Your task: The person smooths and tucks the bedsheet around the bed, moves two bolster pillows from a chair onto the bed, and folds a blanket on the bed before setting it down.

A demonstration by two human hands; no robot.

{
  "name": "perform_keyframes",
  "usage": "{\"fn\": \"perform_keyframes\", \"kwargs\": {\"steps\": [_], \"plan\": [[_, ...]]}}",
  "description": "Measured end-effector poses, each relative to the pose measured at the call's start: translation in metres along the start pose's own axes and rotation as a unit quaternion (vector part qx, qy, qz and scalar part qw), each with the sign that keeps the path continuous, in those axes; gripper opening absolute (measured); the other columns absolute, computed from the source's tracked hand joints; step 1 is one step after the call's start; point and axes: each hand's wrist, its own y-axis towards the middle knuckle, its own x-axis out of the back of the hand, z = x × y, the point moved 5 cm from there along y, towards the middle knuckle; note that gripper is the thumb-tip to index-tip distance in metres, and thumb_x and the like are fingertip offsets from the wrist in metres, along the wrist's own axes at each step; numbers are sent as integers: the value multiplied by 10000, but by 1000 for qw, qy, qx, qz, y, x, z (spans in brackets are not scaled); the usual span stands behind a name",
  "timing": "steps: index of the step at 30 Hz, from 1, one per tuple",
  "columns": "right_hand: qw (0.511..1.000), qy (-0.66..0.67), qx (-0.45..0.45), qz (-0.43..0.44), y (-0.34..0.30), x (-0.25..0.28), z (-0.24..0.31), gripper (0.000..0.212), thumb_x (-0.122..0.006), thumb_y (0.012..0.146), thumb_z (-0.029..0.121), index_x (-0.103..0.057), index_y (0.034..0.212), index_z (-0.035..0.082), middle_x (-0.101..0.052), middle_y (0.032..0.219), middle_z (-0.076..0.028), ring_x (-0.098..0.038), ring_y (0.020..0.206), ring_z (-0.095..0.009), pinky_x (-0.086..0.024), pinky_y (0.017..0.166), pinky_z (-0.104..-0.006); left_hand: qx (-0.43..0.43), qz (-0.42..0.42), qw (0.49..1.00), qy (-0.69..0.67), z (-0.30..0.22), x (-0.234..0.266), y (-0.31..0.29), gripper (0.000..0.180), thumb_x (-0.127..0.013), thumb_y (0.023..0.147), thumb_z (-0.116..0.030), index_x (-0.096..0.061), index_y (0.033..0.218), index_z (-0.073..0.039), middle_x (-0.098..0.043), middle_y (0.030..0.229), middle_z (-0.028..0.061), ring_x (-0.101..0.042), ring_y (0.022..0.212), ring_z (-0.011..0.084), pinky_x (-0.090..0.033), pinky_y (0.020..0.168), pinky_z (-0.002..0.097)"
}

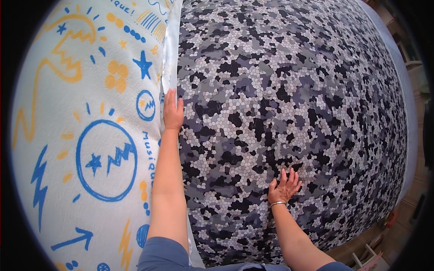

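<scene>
A large sheet point(294, 113) in a grey, black and violet camouflage pattern spreads out before me, with faint creases down its middle. Along its left side lies a white blanket point(104, 106) with blue and yellow drawings, its edge meeting a pale strip point(172, 49) beside the sheet. My left hand point(173, 109) rests with straight fingers where that strip and the sheet meet, holding nothing that shows. Lower and to the right, my right hand point(284, 189) lies palm down on the patterned sheet, fingers spread, a thin bracelet on its wrist.
Past the sheet's right side runs a pale border point(410, 135), with brown floor tiles point(418, 108) beyond. A white slatted piece point(366, 255) stands at the lower right, near a small orange object point(391, 219). Dark items at the far right rim are too unclear to name.
</scene>
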Motion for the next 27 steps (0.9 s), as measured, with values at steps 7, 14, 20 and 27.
{"fn": "perform_keyframes", "kwargs": {"steps": [7,14,20,27], "plan": [[1000,14,-3,7,-2,-6,4,490,-527,677,240,-376,1139,185,-277,1266,-85,-203,1196,-296,-60,979,-500,313,-11,938,-148,131,-43,5,514,-244,878,-355,-239,1277,-30,-297,1280,206,-283,1192,303,-223,975,333],[1000,10,2,-6,-1,-5,-2,508,-528,664,246,-377,1146,190,-279,1271,-84,-213,1195,-294,-64,980,-498,412,-17,910,41,52,-7,4,527,-282,853,-320,-271,1235,44,-353,1233,229,-328,1147,348,-237,964,357],[1000,5,7,-6,-1,-6,1,510,-535,660,238,-374,1142,191,-287,1265,-86,-215,1192,-301,-67,980,-497,278,-55,947,-150,91,-16,-4,526,-283,853,-337,-232,1277,-30,-303,1276,207,-305,1170,330,-229,968,362],[1000,6,-3,0,1,-3,3,509,-535,663,238,-367,1142,196,-287,1263,-87,-219,1189,-304,-71,979,-498,370,20,928,35,81,-16,14,528,-304,853,-324,-216,1278,-23,-284,1291,192,-264,1194,322,-232,970,367]]}}
